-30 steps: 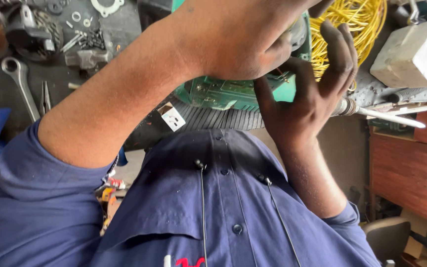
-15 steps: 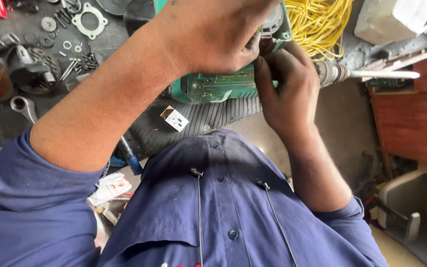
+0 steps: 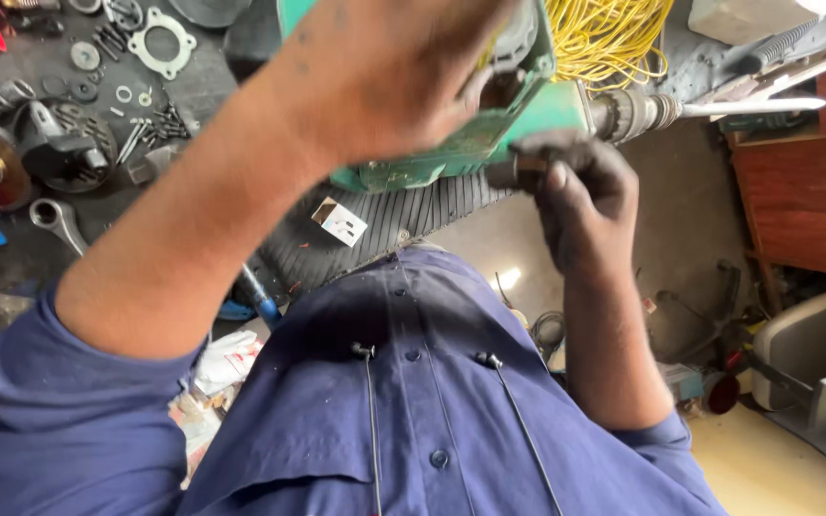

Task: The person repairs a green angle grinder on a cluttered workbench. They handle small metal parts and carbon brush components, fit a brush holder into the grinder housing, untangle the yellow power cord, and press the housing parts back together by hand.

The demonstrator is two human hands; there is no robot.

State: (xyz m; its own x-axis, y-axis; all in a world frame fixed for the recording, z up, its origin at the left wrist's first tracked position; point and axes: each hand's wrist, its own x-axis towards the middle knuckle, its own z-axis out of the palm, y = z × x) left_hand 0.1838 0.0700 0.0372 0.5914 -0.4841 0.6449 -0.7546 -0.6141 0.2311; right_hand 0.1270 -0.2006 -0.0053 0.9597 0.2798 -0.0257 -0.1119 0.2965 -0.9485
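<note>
A green power tool body lies on a black ribbed rubber mat on the bench in front of me. My left hand is clamped over the top of the tool and hides most of it. My right hand, dark with grease, is at the tool's near right corner, with its fingers pinched on a small dark part against the casing. The tool's metal chuck points right, with a long steel bit in it.
A yellow cable coil lies behind the tool. On the left are a spanner, a metal gasket, loose bolts and dark machine parts. A small white box sits on the mat. A red-brown cabinet and a grey chair stand to the right.
My right hand went from spread open under the tool to pinched at its near right corner. My left hand stayed on top of the tool. The view shifted, so the bench sits lower in frame.
</note>
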